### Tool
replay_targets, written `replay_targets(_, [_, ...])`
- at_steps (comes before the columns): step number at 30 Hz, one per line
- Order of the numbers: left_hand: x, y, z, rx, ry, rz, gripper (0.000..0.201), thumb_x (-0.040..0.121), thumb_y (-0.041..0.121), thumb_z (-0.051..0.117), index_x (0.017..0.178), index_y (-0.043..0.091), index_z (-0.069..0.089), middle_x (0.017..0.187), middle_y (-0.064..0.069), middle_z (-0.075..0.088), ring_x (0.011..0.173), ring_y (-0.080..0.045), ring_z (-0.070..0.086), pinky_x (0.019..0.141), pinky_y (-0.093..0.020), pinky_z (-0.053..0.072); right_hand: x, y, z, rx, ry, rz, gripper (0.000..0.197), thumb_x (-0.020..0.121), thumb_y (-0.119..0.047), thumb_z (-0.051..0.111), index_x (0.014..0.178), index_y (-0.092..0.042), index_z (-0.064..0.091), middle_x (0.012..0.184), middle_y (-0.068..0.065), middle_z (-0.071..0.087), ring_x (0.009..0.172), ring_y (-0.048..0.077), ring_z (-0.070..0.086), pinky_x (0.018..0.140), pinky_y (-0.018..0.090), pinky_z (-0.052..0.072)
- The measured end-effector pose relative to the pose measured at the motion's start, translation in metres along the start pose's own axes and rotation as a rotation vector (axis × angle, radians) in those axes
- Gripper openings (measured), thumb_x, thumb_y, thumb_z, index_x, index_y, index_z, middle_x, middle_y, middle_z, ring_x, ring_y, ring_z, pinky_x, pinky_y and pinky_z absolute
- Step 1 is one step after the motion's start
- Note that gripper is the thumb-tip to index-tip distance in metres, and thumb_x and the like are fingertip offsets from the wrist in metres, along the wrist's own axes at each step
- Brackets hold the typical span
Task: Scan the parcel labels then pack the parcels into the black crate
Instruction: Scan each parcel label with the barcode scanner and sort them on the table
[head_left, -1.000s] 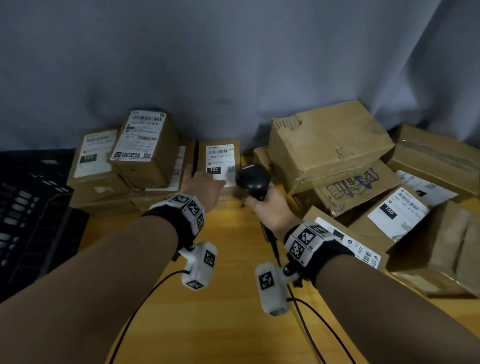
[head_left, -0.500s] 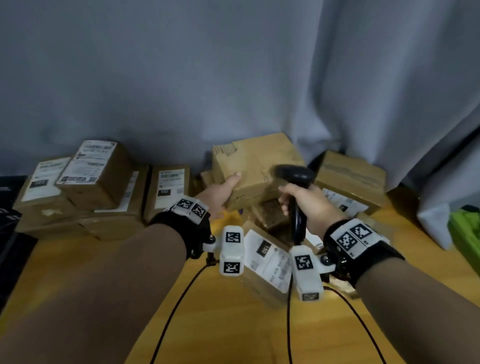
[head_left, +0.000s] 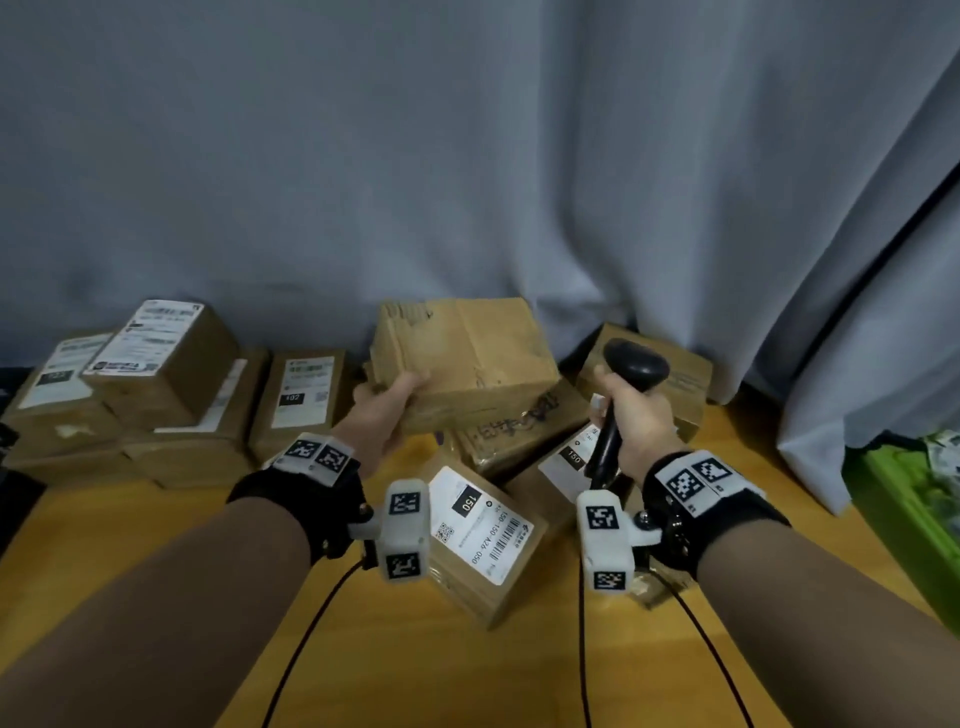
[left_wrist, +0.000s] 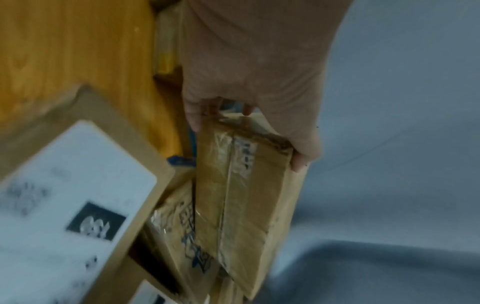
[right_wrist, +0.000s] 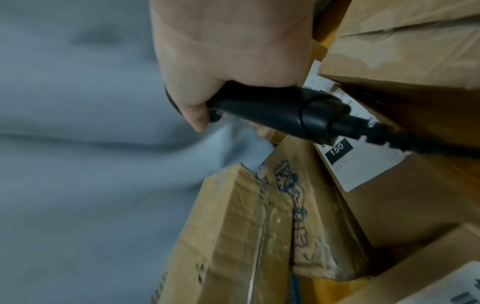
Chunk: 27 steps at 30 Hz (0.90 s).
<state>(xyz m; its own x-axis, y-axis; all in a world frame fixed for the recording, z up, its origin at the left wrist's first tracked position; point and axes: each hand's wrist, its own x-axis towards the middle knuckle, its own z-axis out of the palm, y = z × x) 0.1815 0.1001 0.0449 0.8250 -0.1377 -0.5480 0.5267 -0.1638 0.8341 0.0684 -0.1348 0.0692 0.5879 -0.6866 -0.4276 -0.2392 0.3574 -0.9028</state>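
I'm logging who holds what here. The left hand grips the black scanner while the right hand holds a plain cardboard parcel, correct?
Not quite: the hands are swapped. The left hand holds the plain cardboard parcel, and the right hand grips the black scanner, as the head view shows; each wrist view confirms it.

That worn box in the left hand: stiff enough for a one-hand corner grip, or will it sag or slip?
The worn box probably stays fairly stiff: its faces look flat despite creased, torn edges. It is likely light, since the left hand grips one corner alone. Glossy tape on its face in the left wrist view may be slippery, and a corner grip could let it swing.
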Motion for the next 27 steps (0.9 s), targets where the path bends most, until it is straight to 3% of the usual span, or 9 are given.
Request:
replay_targets(2, [-0.013, 0.005, -0.016, 0.072, 0.016, 0.147, 0.092, 0.057, 0.056, 0.078, 0.134, 0.023, 0.039, 0.121, -0.002, 0.058, 0.104, -0.019, 0.06, 0.091, -0.037, 0.051, -0.001, -0.01, -0.002, 0.014, 0.0, -0.026, 0.023, 0.082, -0.031, 0.074, 0.093, -0.016, 0.06, 0.083, 0.002, 0.062, 0.087, 0.024, 0.063, 0.086, 0.038, 0.051])
replay_targets(6, [-0.036, 0.013, -0.038, 0.144, -0.158, 0.315, 0.064, 0.086, 0.022, 0.069, 0.14, 0.024, 0.036, 0.123, -0.005, 0.055, 0.109, -0.016, 0.057, 0.086, -0.028, 0.049, -0.013, -0.026, 0.005, 0.036, -0.16, 0.046, 0.033, 0.081, -0.036, 0.075, 0.099, -0.012, 0.062, 0.092, 0.008, 0.07, 0.083, 0.024, 0.069, 0.078, 0.04, 0.055])
replay_targets(9, [-0.051, 0.019, -0.041, 0.238, -0.302, 0.28, 0.072, 0.085, 0.033, 0.069, 0.147, 0.034, 0.033, 0.135, -0.001, 0.053, 0.122, -0.018, 0.052, 0.103, -0.04, 0.044, -0.025, -0.027, 0.014, 0.089, -0.222, 0.044, 0.026, 0.081, -0.032, 0.075, 0.096, -0.015, 0.062, 0.097, 0.008, 0.07, 0.084, 0.025, 0.069, 0.07, 0.041, 0.056])
replay_targets(11, [-0.066, 0.026, -0.042, 0.328, -0.289, 0.249, 0.058, 0.093, 0.05, 0.052, 0.146, 0.036, 0.035, 0.141, 0.006, 0.049, 0.131, -0.018, 0.043, 0.11, -0.044, 0.035, -0.029, -0.025, 0.015, 0.103, -0.229, 0.041, 0.03, 0.08, -0.031, 0.077, 0.099, -0.014, 0.062, 0.098, 0.008, 0.069, 0.088, 0.027, 0.069, 0.074, 0.045, 0.056])
replay_targets(14, [-0.079, 0.043, -0.04, 0.273, -0.121, 0.192, 0.069, 0.096, 0.063, 0.02, 0.127, 0.014, 0.058, 0.109, 0.0, 0.064, 0.107, -0.02, 0.057, 0.087, -0.03, 0.047, -0.032, -0.023, 0.013, 0.119, -0.265, 0.012, 0.032, 0.079, -0.033, 0.076, 0.102, -0.013, 0.065, 0.103, 0.011, 0.071, 0.097, 0.031, 0.069, 0.083, 0.051, 0.055])
replay_targets(17, [-0.08, 0.049, -0.035, 0.182, -0.051, 0.085, 0.072, 0.09, 0.072, 0.028, 0.098, 0.009, 0.062, 0.09, -0.01, 0.066, 0.086, -0.024, 0.062, 0.072, -0.031, 0.051, -0.039, -0.022, 0.014, 0.12, -0.327, -0.016, 0.032, 0.079, -0.037, 0.075, 0.099, -0.014, 0.067, 0.106, 0.011, 0.072, 0.101, 0.031, 0.069, 0.092, 0.051, 0.052])
replay_targets(20, [-0.074, 0.043, -0.032, 0.224, -0.027, 0.104, 0.045, 0.092, 0.051, 0.052, 0.115, 0.012, 0.055, 0.115, -0.012, 0.062, 0.095, -0.024, 0.06, 0.08, -0.035, 0.052, -0.045, -0.025, 0.015, 0.142, -0.336, -0.035, 0.025, 0.082, -0.037, 0.073, 0.091, -0.014, 0.066, 0.095, 0.01, 0.072, 0.098, 0.032, 0.069, 0.09, 0.051, 0.053])
replay_targets(23, [-0.065, 0.033, -0.032, 0.295, -0.043, 0.258, 0.032, 0.093, 0.018, 0.058, 0.124, 0.012, 0.049, 0.121, -0.01, 0.058, 0.106, -0.024, 0.057, 0.091, -0.038, 0.051, -0.045, -0.027, 0.008, 0.117, -0.307, -0.059, 0.026, 0.082, -0.037, 0.072, 0.092, -0.014, 0.065, 0.089, 0.007, 0.07, 0.098, 0.032, 0.068, 0.091, 0.048, 0.053])
replay_targets(27, [-0.064, 0.017, -0.029, 0.416, -0.122, 0.375, 0.049, 0.087, -0.01, 0.046, 0.124, 0.022, 0.047, 0.105, 0.006, 0.058, 0.096, -0.012, 0.056, 0.073, -0.02, 0.048, -0.038, -0.021, -0.005, -0.012, -0.285, -0.048, 0.035, 0.077, -0.045, 0.075, 0.095, -0.017, 0.068, 0.094, 0.005, 0.075, 0.097, 0.027, 0.07, 0.093, 0.045, 0.052])
